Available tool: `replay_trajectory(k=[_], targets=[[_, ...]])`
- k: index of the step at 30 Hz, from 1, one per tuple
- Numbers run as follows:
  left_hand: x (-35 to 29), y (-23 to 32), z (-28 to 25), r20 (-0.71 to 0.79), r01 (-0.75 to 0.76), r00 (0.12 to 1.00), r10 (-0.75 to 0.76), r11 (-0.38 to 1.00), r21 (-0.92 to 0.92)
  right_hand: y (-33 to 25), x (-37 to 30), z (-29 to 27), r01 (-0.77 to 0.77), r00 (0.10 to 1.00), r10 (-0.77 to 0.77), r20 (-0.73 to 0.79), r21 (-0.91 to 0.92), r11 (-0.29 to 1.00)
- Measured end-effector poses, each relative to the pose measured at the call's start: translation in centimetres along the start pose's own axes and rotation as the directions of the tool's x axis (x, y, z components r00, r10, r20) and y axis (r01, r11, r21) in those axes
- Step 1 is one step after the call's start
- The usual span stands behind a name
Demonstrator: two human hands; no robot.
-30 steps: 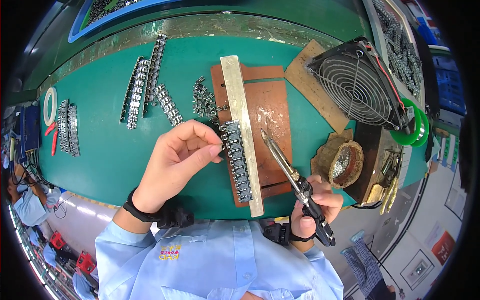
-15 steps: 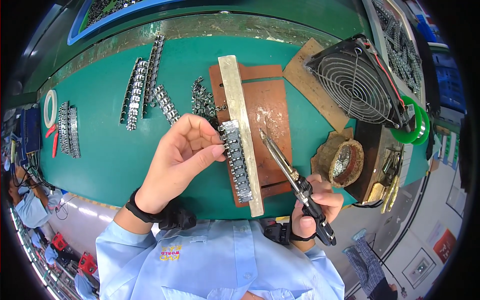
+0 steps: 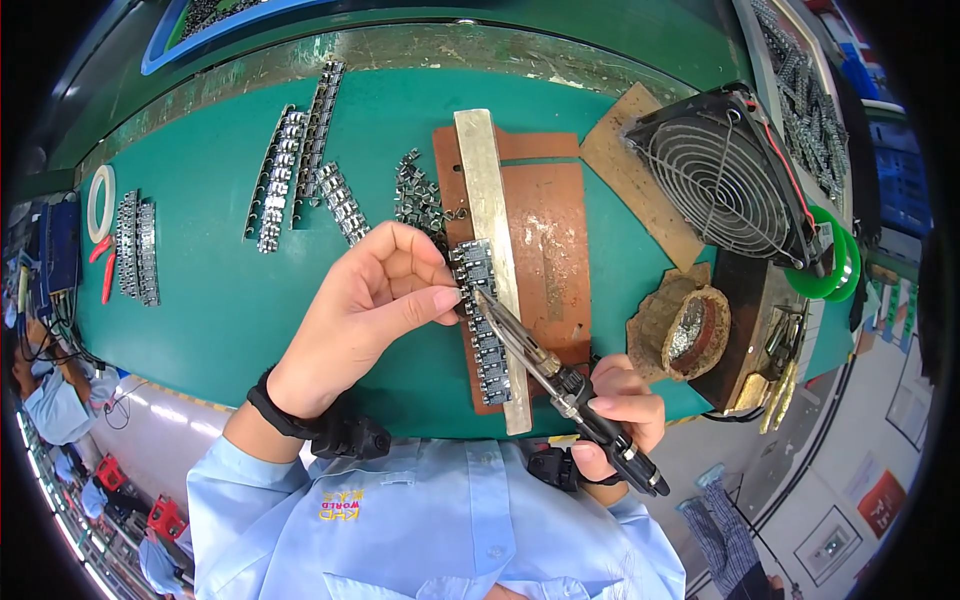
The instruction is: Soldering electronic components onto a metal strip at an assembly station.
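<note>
My right hand grips a black-handled soldering iron, its tip resting at the row of small dark circuit boards. That row lies along a flat pale metal bar on a reddish-brown board. Thumb and forefinger of my left hand are pinched together at the row's left edge, close to the iron's tip. What they hold there is too small to make out. Just beyond my left fingers sits a heap of small metal clips.
Several strips of metal parts lie left on the green mat, with red-handled pliers and a white ring farther left. At right stand a black fan, a crusted round pot and a green spool.
The soldering iron has moved left, from over the brown board to the row of circuit boards beside my left fingertips. My left hand keeps its pinch at the row's edge.
</note>
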State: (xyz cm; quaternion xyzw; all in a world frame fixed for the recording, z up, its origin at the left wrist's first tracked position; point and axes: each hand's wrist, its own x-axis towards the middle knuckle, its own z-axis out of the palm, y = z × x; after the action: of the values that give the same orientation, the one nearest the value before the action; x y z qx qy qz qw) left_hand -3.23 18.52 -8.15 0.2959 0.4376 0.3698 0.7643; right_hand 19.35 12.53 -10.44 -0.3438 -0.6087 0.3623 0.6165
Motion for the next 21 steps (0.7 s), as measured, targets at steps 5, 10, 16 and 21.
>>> replay_trajectory(k=[5, 10, 16, 21], targets=[[-0.2, 0.0, -0.4, -0.002, 0.006, 1.000, -0.006, 1.000, -0.021, 0.1, -0.2, 0.5, 0.011, 1.000, -0.011, 0.015, -0.013, 1.000], [-0.4, -0.1, -0.8, 0.012, 0.002, 1.000, -0.002, 0.999, -0.040, 0.0, -0.3, 1.0, 0.021, 1.000, -0.021, -0.008, -0.007, 1.000], [-0.5, 0.0, -1.0, 0.017, 0.003, 1.000, -0.003, 0.999, -0.034, 0.0, -0.4, 1.2, 0.012, 1.000, -0.012, 0.002, -0.017, 1.000], [-0.5, 0.0, -1.1, 0.014, 0.005, 1.000, -0.005, 1.000, -0.028, -0.1, -0.4, 1.2, -0.005, 1.000, 0.006, 0.016, -0.027, 1.000]])
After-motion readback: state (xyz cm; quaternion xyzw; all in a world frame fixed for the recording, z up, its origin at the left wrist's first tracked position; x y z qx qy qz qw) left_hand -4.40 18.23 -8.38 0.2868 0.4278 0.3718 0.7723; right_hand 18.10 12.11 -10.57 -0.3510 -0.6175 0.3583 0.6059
